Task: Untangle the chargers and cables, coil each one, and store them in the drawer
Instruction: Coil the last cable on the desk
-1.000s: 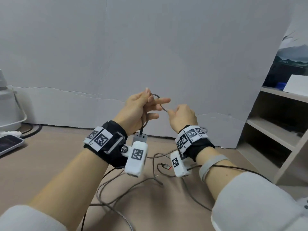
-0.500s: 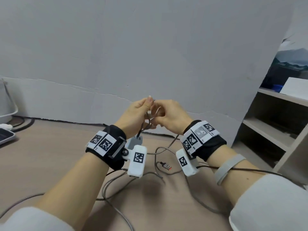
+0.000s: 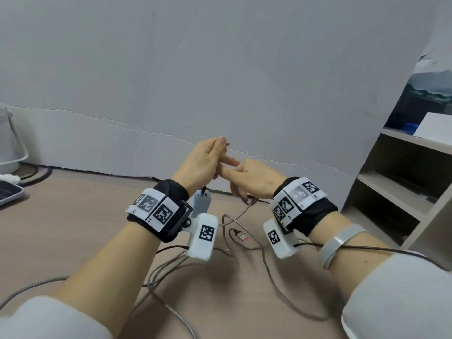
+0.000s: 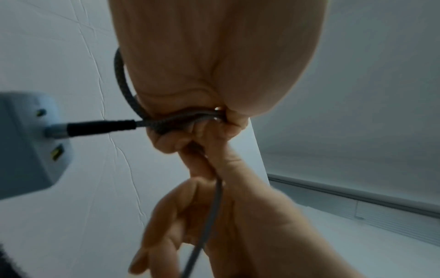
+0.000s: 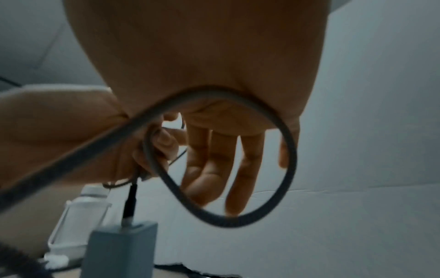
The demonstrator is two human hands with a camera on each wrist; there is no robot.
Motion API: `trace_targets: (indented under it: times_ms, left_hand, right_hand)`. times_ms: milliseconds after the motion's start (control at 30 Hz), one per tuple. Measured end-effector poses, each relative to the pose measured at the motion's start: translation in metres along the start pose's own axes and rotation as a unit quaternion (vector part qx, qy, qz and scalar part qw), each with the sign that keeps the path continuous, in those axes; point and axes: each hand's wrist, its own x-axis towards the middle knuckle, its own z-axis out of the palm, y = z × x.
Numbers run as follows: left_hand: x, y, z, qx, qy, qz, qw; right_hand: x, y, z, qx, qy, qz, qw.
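Hands have been brought together above the floor since half a second ago. The left hand (image 3: 204, 162) is curled round gathered turns of the braided grey cable (image 4: 176, 120), from which the grey charger block (image 3: 201, 204) hangs just under that hand. The right hand (image 3: 254, 178) has been opened, fingers straight, with a loop of cable draped round its palm (image 5: 281, 143). Another turn appears to be in the making, so coiling is judged only begun. Below the charger block, most of the cable's length is trailed loosely across the floor (image 3: 73, 216), with its USB plug (image 3: 241, 236) near the block. No drawer is seen.
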Motion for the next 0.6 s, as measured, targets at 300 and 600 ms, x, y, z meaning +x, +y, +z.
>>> trace_targets:
  times_ms: [300, 600]
  left_hand:
    - [0.005, -0.005, -0.024, -0.056, 0.075, -0.02, 0.995]
    - [-0.001, 0.0, -0.008, 0.02, -0.061, -0.041, 0.997]
  right_hand:
    - [-0.012, 0.019, -0.004, 0.233, -0.115, -0.022, 0.965]
    - [0.003, -0.007, 0.003, -0.108, 0.12, -0.03, 0.986]
